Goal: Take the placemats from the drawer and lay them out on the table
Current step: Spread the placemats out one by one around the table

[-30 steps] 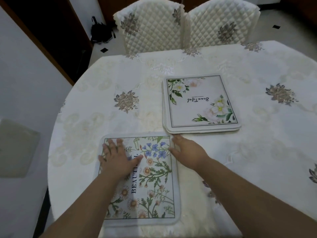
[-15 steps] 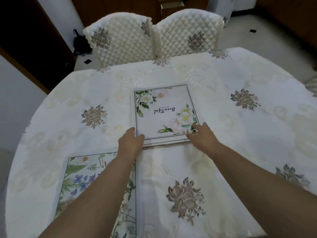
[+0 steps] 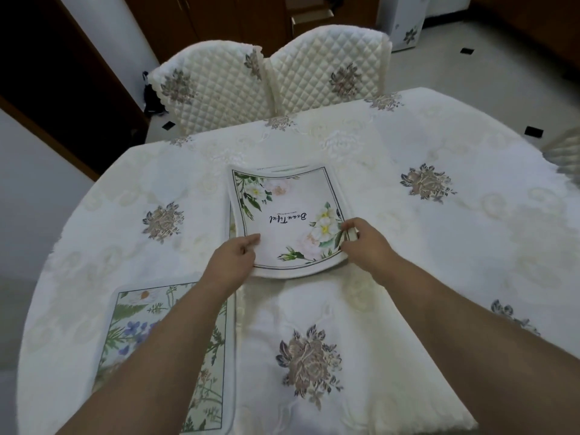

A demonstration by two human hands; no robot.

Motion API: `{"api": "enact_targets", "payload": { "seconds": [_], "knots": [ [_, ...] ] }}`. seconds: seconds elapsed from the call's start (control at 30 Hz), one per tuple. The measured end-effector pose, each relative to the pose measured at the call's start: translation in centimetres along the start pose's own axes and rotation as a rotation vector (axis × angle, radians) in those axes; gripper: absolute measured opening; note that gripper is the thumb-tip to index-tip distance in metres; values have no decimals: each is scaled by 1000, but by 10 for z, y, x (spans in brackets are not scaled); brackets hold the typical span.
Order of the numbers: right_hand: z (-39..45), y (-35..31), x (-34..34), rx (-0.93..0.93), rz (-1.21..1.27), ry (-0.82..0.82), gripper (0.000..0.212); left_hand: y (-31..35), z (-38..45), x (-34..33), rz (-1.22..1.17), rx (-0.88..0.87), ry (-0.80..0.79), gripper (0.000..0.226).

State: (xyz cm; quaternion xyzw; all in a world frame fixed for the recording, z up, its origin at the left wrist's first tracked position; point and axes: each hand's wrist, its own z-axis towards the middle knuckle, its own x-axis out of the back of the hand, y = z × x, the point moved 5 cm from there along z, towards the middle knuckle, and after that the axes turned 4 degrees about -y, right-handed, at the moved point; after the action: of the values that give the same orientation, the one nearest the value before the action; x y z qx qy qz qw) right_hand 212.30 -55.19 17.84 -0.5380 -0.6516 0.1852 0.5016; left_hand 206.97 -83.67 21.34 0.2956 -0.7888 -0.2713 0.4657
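- One placemat [image 3: 169, 350] already lies flat on the bench [image 3: 439, 277] at 7 o'clock
- Left hand [image 3: 233, 255] and right hand [image 3: 365, 243] pinch the top mat [image 3: 288, 221] of the stack at 12 o'clock, near edge lifted
- Stack not yet laid out

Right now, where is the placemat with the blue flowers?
In the head view, the blue-flower placemat lies flat at the table's near left edge, partly under the left forearm.

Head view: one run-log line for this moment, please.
left hand: grips white-flower placemat near edge | right hand: pinches near corner | mat lifting off stack | blue-flower placemat: laid flat
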Motion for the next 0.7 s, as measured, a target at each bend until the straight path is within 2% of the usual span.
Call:
{"api": "enact_targets", "payload": {
  "seconds": [0.1,0.23,0.3,0.47,0.53,0.63,0.7],
  "knots": [
    [-17,-4,13,-34,-17,-177,37,22,-42,-7,133,-122,113,36],
    [-49,-4,48,-101,96,-240,27,48,-107,-30,169,-258,159,43],
    [-70,-2,69,-74,75,-253,28,60,-135,-37,169,-305,168,46],
    [-131,5,125,38,38,-51,41,77,-178,-44,158,-333,197,43],
    [-156,14,140,33,66,-35,43,78,-187,-47,71,-284,175,42],
    [-189,35,157,8,88,-5,48,71,-196,-68,-137,-206,24,40],
    [-205,52,164,-8,56,46,57,65,-198,-88,-146,-210,-67,40]
  ]
}}
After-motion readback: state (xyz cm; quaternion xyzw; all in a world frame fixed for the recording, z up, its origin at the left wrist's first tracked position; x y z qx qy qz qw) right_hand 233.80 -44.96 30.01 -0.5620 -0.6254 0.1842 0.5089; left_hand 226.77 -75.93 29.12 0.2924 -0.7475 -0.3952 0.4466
